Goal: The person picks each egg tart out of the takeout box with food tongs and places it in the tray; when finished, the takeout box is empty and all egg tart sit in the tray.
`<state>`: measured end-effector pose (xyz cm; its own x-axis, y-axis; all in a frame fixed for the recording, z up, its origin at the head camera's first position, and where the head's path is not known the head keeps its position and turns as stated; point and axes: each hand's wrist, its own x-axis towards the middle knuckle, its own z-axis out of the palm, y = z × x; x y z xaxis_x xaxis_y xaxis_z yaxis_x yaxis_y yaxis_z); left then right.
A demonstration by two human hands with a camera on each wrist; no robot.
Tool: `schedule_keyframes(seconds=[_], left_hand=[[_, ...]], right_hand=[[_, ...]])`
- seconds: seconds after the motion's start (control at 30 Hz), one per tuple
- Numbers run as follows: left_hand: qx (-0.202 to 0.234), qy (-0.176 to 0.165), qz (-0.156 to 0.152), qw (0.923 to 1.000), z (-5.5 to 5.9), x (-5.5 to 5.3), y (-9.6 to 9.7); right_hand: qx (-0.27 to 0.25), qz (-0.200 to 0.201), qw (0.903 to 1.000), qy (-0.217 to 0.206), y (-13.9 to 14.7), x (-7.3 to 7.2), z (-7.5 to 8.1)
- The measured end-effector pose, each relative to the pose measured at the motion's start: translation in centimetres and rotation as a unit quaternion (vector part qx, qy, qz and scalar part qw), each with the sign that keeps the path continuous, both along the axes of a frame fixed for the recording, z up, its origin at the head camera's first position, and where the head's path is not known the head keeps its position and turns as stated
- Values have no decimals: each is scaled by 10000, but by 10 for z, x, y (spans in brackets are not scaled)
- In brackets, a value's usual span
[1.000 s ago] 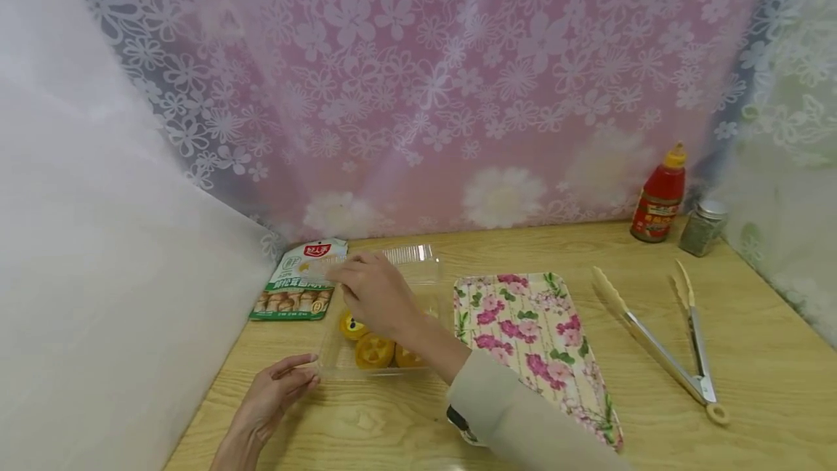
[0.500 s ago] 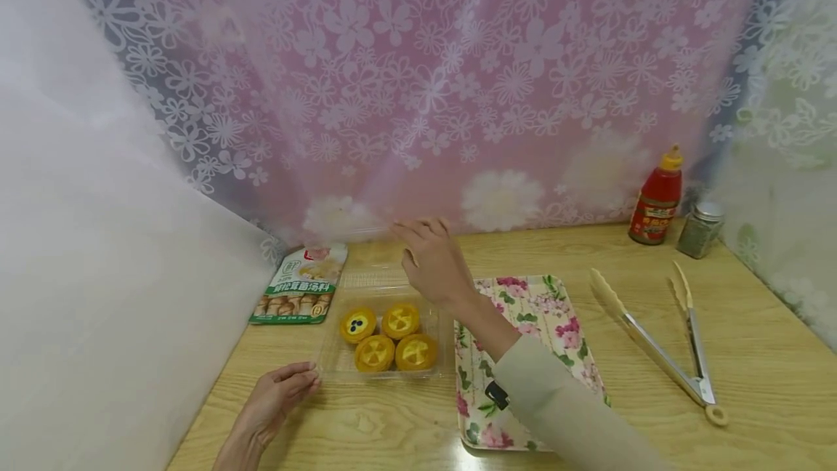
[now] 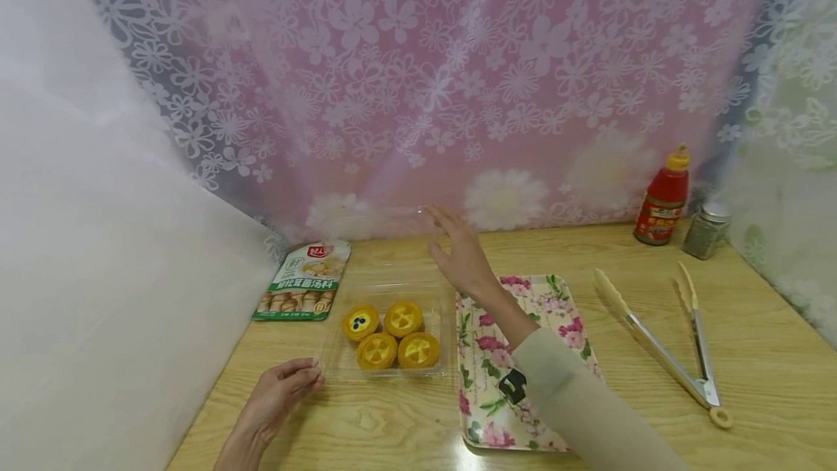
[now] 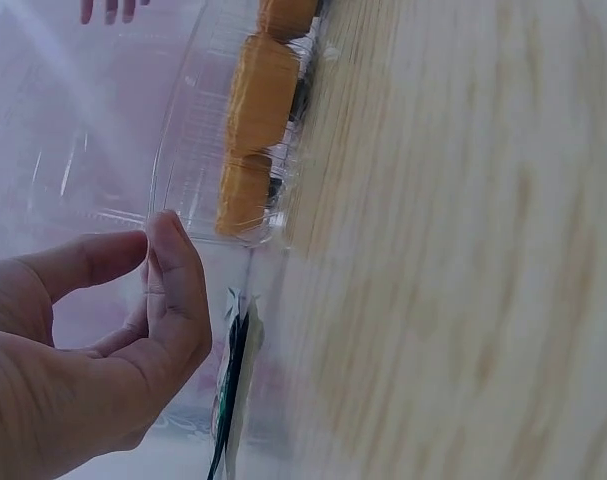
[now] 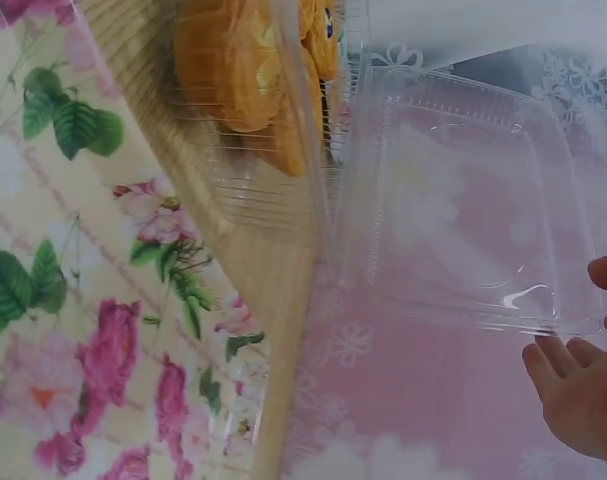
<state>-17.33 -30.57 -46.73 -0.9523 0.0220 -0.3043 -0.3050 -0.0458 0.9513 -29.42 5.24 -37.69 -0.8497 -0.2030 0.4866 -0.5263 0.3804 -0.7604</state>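
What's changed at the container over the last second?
The right hand has moved right and farther from the person, and the clear lid has tipped farther back. All four tarts now show, no longer partly hidden by the right arm. The left hand stays at the container's near left corner. The flowered tray, tongs, packet, red bottle and jar stayed put.

red bottle and jar at 3 o'clock from head-view centre, tongs at 4. floral tray at 5, pouch at 8.
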Motion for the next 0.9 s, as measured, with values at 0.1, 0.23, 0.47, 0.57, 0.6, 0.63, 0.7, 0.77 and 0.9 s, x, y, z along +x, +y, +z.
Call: schedule_keyframes(seconds=[0.1, 0.23, 0.47, 0.57, 0.6, 0.63, 0.7, 0.77, 0.9], left_hand=[[-46, 14, -11, 10000, 0, 0, 0], [-64, -3, -26, 10000, 0, 1, 1], [-143, 80, 2, 9999, 1, 0, 2], [-193, 108, 41, 9997, 0, -1, 3], [-216, 108, 49, 9997, 0, -1, 4], [-232, 103, 55, 9997, 1, -1, 4], [-237, 86, 93, 9996, 0, -1, 5], [-238, 67, 126, 9996, 0, -2, 5], [-269, 65, 95, 9996, 0, -1, 3]], right_hand=[[-119, 192, 9990, -390, 2, -1, -8], [-116, 322, 9949, -952, 5, 0, -23], [-287, 375, 9862, -1586, 9, -1, -50], [-447, 458, 9798, -1893, 11, -1, -59], [-477, 477, 9781, -1969, 11, -1, -62], [-508, 491, 9764, -2041, 11, -1, -64], [-538, 507, 9747, -2110, 11, 0, -69], [-571, 511, 9719, -2227, 11, 1, -72], [-634, 584, 9667, -2411, 11, 2, -77]])
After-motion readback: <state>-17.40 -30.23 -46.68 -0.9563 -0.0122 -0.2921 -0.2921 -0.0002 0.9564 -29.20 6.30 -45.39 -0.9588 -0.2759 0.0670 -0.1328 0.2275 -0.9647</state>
